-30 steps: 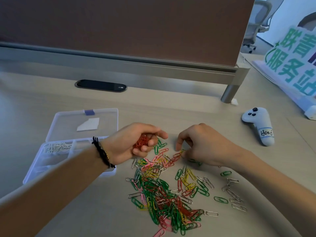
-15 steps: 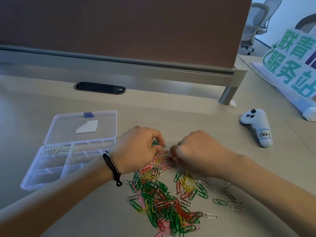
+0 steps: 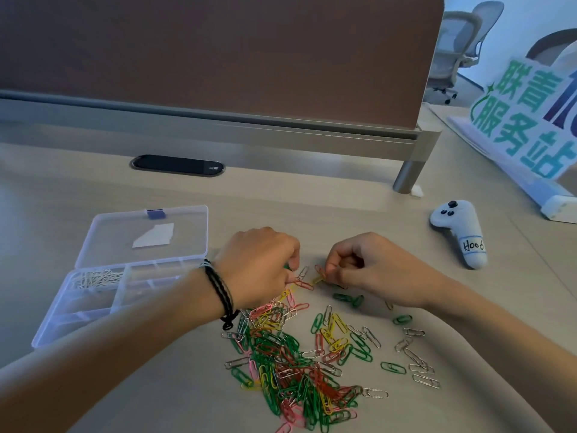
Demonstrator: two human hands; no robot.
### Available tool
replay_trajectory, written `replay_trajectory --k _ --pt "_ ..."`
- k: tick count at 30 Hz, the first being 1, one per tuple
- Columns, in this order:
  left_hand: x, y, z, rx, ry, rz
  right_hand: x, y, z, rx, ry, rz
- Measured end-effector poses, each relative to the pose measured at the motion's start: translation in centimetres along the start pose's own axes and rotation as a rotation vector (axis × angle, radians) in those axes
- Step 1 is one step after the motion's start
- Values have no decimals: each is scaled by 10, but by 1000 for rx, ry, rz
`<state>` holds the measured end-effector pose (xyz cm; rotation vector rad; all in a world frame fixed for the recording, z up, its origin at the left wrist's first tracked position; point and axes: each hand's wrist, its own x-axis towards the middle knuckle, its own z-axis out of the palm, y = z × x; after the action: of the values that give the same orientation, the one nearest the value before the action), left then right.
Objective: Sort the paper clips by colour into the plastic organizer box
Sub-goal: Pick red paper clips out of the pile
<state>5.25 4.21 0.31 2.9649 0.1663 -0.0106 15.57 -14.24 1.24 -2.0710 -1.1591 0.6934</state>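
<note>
I've got both hands low over the desk (image 3: 93,189), right at the far edge of the paper clip pile (image 3: 293,360). The left hand (image 3: 259,270) is curled, knuckles up, fingertips down on a red clip (image 3: 304,285) at the top of the heap; I can't tell from here whether it actually has that clip pinched or whether anything sits inside the fist. A black braided bracelet (image 3: 223,295) sits on that wrist. The right hand (image 3: 368,267) is curled too, thumb and forefinger pinching a red clip that hangs linked to a yellow clip (image 3: 318,279). The two hands are close but not touching.

The pile itself is a tangle of green, red, yellow, pink and silver clips, spread out nearer to me, with loose silver clips (image 3: 415,357) and green ones scattered on the right.

The plastic organizer box (image 3: 71,317) lies open on the left of the desk, lid (image 3: 140,235) flat behind it, silver clips (image 3: 96,278) in its far-left compartment. A white controller (image 3: 459,232) with a handwritten label lies off to the right, well apart from the clips.
</note>
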Motion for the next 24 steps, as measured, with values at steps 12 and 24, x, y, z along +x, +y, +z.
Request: replay_trajectory --k 12,24 --pt "3 39 -13 667 -189 331 5 -7 13 395 -38 159" --pt "-15 -2 8 -1846 -491 -284 6 -28 12 340 -37 -6"
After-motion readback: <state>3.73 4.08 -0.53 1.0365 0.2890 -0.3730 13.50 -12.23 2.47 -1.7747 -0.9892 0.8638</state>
